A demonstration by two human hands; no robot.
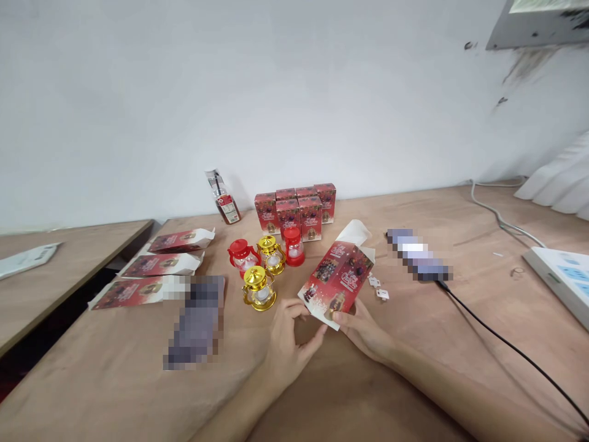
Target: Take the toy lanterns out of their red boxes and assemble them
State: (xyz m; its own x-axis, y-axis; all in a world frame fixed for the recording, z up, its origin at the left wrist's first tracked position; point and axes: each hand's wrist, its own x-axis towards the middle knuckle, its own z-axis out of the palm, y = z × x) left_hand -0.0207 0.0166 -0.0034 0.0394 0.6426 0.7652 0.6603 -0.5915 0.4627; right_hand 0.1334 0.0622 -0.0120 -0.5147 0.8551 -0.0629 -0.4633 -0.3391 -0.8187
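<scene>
A red printed gift box (334, 279) is tilted in front of me, its white top flap standing up open at the far end. My right hand (365, 330) grips its near right side, thumb on the printed face and the other fingers behind. My left hand (289, 337) is curled at the near left edge, with thumb and fingers pinching the lower end. Just beyond my left hand stand small toy lanterns: a gold lantern (259, 288), a second gold lantern (271, 256), a red lantern (242, 258) and another red lantern (293, 247).
Several closed red boxes (311, 219) stand by the wall. Flattened cartons (156, 265) lie left, near a blurred phone (196, 325). Another phone (416, 253) with a black cable (501, 347) lies right. Small white tags (381, 294) and a brown-filled packet (226, 205) are on the table.
</scene>
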